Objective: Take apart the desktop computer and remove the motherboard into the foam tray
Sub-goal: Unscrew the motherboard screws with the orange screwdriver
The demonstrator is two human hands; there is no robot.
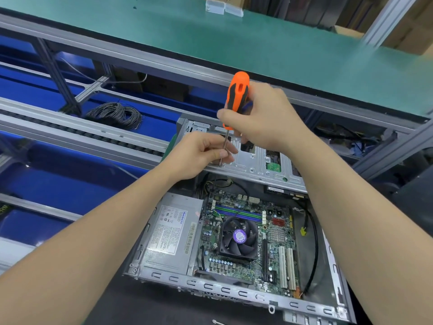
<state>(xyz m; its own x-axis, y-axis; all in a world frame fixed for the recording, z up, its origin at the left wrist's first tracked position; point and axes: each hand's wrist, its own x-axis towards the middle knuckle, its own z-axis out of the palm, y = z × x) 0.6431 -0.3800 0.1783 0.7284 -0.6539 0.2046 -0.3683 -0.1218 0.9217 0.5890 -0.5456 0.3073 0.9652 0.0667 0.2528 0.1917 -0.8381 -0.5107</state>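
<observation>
An open desktop computer case [234,293] lies flat on the dark bench. Inside it sits the green motherboard [276,252] with a black CPU fan [237,238], and a grey power supply [169,233] to its left. At the case's far end a silver metal drive bracket [254,164] spans the case. My right hand [262,118] grips the orange-and-black handle of a screwdriver [237,90], held nearly upright. My left hand [201,152] pinches its metal shaft near the tip, which rests on the bracket's left part.
A coil of black cable [117,113] lies in a blue bin [58,186] on the left, behind aluminium conveyor rails [77,134]. A green-topped shelf [257,43] runs above and behind the case. A black cable [315,252] loops along the case's right side.
</observation>
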